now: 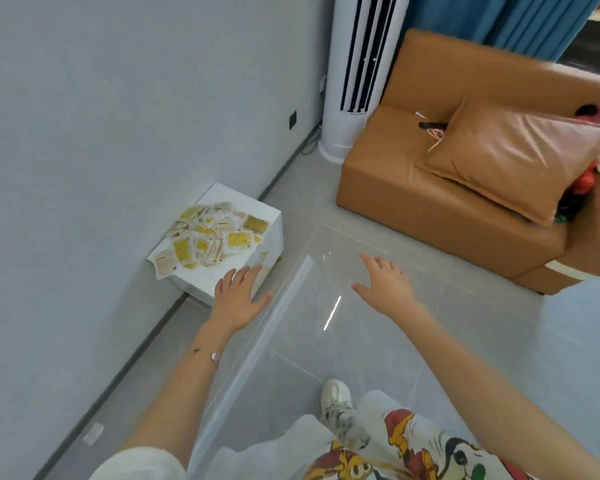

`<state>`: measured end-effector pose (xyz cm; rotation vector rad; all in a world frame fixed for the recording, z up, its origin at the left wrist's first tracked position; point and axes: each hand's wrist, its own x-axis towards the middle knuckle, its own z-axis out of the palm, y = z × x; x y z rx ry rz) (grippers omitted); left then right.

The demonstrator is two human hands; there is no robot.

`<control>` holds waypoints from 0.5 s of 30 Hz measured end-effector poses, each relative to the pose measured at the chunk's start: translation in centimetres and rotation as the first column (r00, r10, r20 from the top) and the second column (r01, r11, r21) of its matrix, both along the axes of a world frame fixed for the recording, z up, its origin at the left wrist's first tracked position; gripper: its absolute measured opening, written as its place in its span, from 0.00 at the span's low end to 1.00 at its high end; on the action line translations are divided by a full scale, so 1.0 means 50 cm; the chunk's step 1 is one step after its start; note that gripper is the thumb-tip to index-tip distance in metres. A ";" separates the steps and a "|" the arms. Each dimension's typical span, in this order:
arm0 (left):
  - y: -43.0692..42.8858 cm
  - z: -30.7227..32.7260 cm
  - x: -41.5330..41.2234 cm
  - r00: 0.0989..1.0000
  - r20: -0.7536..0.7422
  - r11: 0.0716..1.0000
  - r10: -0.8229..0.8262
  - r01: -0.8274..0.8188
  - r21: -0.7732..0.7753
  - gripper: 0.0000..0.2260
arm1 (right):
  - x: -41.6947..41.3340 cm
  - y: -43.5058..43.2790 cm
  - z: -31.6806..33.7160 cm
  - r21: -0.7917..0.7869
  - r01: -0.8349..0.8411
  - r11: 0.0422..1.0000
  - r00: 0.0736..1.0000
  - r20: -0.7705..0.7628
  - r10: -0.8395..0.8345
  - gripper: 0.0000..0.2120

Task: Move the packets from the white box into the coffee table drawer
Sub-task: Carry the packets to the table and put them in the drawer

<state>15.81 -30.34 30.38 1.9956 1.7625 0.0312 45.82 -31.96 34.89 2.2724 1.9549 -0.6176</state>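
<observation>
hands: we are holding the left hand [238, 296] and right hand [385, 284] out, fingers spread, gripping nothing | packets [208, 240] are lying heaped on the white box [272, 233] by the wall, just beyond the left hand | step: likely approaching a pick, right hand hovering over the clear table [291, 341] | next: we are needing to grasp packets; drawer not showing

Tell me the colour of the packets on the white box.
Packets: white and yellow, seen in the head view.
</observation>
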 end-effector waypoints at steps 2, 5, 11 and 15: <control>0.016 -0.003 0.003 0.999 -0.028 0.999 0.040 -0.041 -0.004 0.42 | 0.010 0.064 0.002 -0.004 -0.077 0.997 0.997 0.026 0.077 0.33; 0.037 -0.003 0.000 0.986 -0.018 0.986 0.165 -0.166 -0.007 0.39 | 0.013 0.158 0.000 -0.020 -0.177 0.984 0.983 0.047 0.178 0.33; 0.090 -0.026 -0.054 0.933 -0.050 0.934 0.356 -0.357 -0.007 0.36 | -0.045 0.339 -0.036 0.001 -0.345 0.939 0.939 0.015 0.345 0.33; 0.148 -0.073 -0.118 0.864 -0.054 0.865 0.500 -0.501 0.003 0.31 | -0.115 0.463 -0.070 -0.012 -0.437 0.899 0.899 -0.006 0.437 0.34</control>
